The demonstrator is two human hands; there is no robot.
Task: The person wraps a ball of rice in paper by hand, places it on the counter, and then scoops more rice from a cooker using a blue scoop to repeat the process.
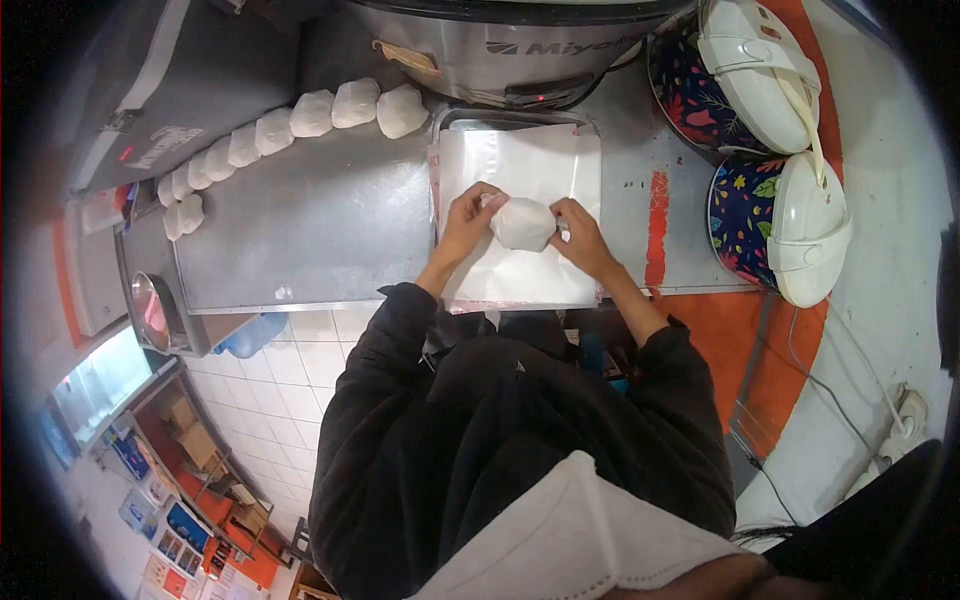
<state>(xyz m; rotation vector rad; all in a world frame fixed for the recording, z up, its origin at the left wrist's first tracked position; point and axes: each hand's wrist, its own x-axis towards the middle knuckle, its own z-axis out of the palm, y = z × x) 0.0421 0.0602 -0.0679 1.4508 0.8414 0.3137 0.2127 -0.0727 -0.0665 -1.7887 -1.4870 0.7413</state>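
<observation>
left hand (468, 222) and right hand (586, 242) pinch a white bundle (524, 224)
gripped at opposite sides, seemingly for steadiness; paper (520, 281) beneath the hands.

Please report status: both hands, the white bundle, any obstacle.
Left hand and right hand holding opposite sides of white, rounded, wrapped bundle. Bundle over rectangular white paper sheets. No obstacle visible.

Past the grip, I make out "Miyo", its ending unclear, on the silver cooker (450, 75); left of it, the grey bag's (205, 105) lettering is too blurred.
</observation>
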